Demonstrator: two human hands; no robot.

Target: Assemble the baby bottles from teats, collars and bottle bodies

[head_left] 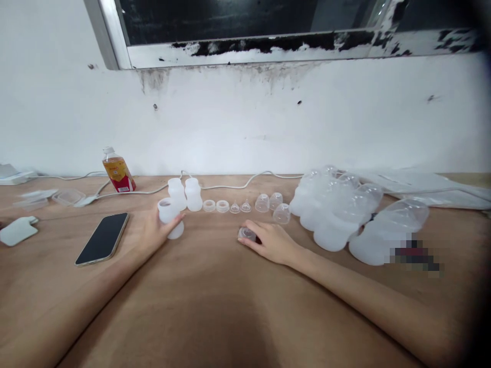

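Gripping a frosted plastic bottle (170,216), left hand (153,232); right hand (273,241) pinching a small clear ring (246,234).

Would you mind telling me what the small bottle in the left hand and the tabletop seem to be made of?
The small bottle held by the left hand looks like frosted, translucent white plastic: milky, matte walls that let light through. The tabletop looks like wood, perhaps plywood or veneer: brown, visible grain, with a dull sheen.
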